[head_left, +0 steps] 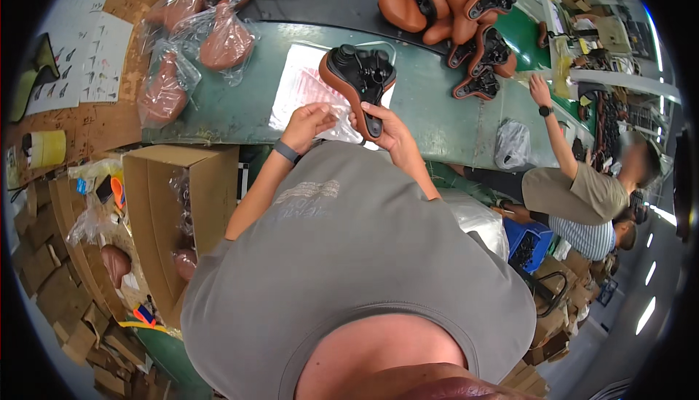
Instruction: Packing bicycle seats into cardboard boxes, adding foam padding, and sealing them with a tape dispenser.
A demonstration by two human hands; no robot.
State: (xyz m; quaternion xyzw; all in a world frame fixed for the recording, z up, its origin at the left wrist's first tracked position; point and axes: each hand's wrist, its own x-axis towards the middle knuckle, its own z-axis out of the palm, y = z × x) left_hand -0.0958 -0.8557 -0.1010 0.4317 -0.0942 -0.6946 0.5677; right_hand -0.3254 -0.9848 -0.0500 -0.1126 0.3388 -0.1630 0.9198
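A brown bicycle saddle [329, 79] is turned underside up, its black base and springs showing. My right hand [389, 132] is closed around its narrow nose, with the wide end pointing away from me. Just left of the nose, my left hand [309, 127] has its fingers pinched together at the edge of a clear plastic bag [336, 108]. Under the saddle and bag lies a flat white stack [291, 83] with pinkish print, on the green worktable [255, 101]. The saddle hides part of this stack.
Several bagged brown saddles [227, 43] lie at the left, and a pile of unbagged saddles [455, 6] at the far right. An open cardboard box [211, 203] stands by my left arm. To the right, a co-worker [575, 189] reaches over the table near a clear plastic bundle [512, 143].
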